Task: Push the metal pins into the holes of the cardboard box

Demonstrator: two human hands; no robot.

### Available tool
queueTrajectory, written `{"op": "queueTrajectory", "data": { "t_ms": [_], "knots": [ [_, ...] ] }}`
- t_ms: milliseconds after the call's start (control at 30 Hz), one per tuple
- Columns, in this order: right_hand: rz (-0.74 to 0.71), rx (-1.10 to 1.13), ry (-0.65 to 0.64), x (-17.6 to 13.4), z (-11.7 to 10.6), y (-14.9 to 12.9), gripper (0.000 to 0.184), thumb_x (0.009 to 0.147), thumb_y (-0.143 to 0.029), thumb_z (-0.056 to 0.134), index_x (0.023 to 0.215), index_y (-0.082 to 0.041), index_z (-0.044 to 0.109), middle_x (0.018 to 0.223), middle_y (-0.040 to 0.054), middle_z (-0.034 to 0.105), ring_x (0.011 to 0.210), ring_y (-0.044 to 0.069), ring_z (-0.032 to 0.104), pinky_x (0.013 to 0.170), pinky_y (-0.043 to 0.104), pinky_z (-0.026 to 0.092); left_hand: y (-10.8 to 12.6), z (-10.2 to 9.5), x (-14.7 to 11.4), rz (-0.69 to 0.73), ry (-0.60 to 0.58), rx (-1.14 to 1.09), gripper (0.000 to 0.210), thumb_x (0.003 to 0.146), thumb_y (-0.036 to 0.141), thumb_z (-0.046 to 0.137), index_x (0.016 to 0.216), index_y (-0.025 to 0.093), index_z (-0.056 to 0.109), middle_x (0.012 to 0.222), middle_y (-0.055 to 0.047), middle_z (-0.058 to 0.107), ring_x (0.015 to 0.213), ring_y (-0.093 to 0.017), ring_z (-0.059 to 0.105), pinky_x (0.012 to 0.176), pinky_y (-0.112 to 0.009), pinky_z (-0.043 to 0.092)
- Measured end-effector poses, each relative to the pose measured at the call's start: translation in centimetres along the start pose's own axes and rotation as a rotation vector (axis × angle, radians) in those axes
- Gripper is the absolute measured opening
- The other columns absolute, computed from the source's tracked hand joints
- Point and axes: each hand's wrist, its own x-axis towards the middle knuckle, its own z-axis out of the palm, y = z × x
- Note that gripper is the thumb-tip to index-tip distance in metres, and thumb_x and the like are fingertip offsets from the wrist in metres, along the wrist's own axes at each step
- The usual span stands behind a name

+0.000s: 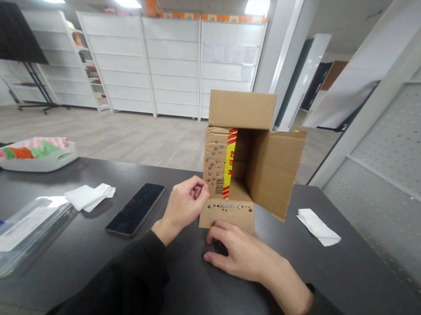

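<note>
My left hand [186,203] is curled closed beside the left flap of an open cardboard box [242,109]; whatever its fingers hold, if anything, is hidden. Just in front of the box, my right hand [239,249] rests low over the table with thumb and fingertips around a thin, small item too unclear to name. Small grey round pieces dot the box's left flap [213,160], which also carries a yellow and red tape strip [229,162]. More such pieces lie in rows on the lower front flap [227,219], close to my right fingertips.
On the dark table [184,298], a phone [136,208] lies left of my hands. Further left are folded tissues [90,196], a clear plastic case [17,235] and a white tray [67,155] holding colourful cloth. Another tissue [317,227] sits at right.
</note>
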Motion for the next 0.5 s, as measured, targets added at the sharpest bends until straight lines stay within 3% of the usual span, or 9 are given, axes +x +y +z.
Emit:
{"op": "queueTrajectory", "data": {
  "t_ms": [500],
  "knots": [
    [-0.024, 0.026, 0.003, -0.09, 0.28, 0.54, 0.015, 0.082, -0.028, 0.064, 0.094, -0.021, 0.062, 0.099, 0.0029, 0.058, 0.088, 0.018, 0.059, 0.076, 0.028, 0.042, -0.18, 0.1, 0.02, 0.002, -0.001, -0.001, 0.016, 0.083, 0.026, 0.053, 0.072, 0.017, 0.059, 0.059, 0.003, 0.056, 0.049, -0.007, 0.042, 0.049, -0.02, 0.034]
  ]
}}
